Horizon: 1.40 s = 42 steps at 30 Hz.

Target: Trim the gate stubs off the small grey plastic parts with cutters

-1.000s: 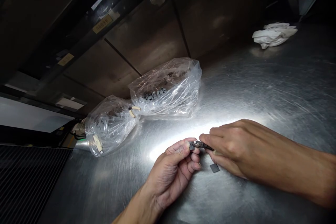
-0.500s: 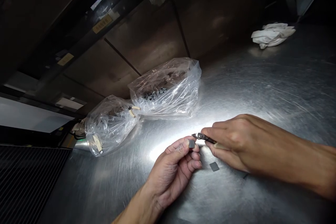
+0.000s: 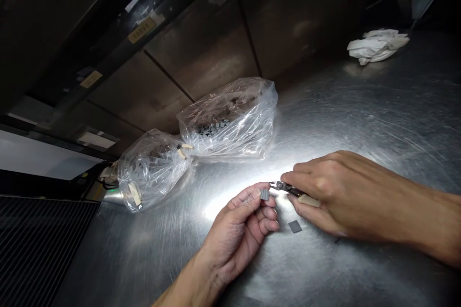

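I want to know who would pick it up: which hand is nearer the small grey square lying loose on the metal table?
The right hand: the grey square lies just under its fingers. The left hand, pinching another small piece, sits slightly farther off to the square's left.

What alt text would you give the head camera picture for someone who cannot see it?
Two bare hands work over a scratched steel table: the left hand pinches a small grey chip, the right hand points small pliers at it. Another grey square lies below; two clear plastic bags and a white rag lie beyond.
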Motion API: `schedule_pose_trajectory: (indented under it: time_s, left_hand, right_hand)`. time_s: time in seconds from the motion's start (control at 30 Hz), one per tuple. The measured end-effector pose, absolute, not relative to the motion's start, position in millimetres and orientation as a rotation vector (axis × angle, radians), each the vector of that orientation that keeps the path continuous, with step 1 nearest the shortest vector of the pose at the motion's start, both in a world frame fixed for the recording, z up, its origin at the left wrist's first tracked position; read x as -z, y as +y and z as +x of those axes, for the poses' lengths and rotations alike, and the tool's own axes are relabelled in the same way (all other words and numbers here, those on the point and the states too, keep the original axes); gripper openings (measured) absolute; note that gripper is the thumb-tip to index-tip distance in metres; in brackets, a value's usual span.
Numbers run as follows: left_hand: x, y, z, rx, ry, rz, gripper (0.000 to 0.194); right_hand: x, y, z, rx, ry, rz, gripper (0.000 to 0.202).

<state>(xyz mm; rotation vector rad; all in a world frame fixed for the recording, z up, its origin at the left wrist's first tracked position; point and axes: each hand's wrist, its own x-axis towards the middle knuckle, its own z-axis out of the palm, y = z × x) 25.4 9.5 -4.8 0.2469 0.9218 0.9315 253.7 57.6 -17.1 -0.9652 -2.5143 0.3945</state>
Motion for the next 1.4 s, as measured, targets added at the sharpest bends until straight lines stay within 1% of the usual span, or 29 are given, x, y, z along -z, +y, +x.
schedule_pose_trajectory:
  time_s: [0.2, 0.43, 0.6, 0.7, 0.83, 1.0, 1.1, 1.17, 1.3, 1.4]
  left_hand:
    - [5.2, 9.4, 25.3, -0.933, 0.916, 0.242, 0.016]
    - [4.9, 9.5, 25.9, -0.931, 0.93, 0.246, 0.021]
    - [5.4, 8.9, 25.7, -0.945, 0.956, 0.247, 0.016]
    - [6.0, 8.4, 25.7, -0.946, 0.963, 0.247, 0.018]
    - [6.0, 8.2, 25.2, -0.933, 0.941, 0.261, 0.014]
    - [6.0, 8.4, 24.5, -0.952, 0.949, 0.238, 0.003]
    - [6.5, 9.0, 24.5, -0.955, 0.946, 0.224, 0.005]
    - [6.9, 9.6, 24.4, -0.951, 0.944, 0.225, 0.002]
    - [6.7, 9.5, 23.9, -0.95, 0.948, 0.241, 0.007]
    - [6.2, 8.6, 23.6, -0.952, 0.957, 0.254, 0.013]
  right_hand:
    - [14.8, 57.9, 253.4, -0.428, -2.549, -1.037, 0.015]
    - [17.4, 56.9, 254.0, -0.365, -2.519, -1.0, 0.014]
    - [18.0, 56.4, 254.0, -0.363, -2.522, -1.004, 0.015]
    - [18.0, 57.2, 253.8, -0.37, -2.528, -1.001, 0.015]
    - [17.6, 58.0, 254.2, -0.364, -2.517, -0.992, 0.013]
    - [16.1, 57.2, 254.6, -0.319, -2.515, -0.969, 0.014]
    - [15.8, 56.7, 254.8, -0.298, -2.505, -0.939, 0.014]
    - [15.6, 56.3, 254.8, -0.295, -2.5, -0.931, 0.014]
    - [14.3, 54.9, 253.7, -0.375, -2.515, -0.96, 0.015]
    - [12.6, 53.9, 252.3, -0.538, -2.529, -0.973, 0.016]
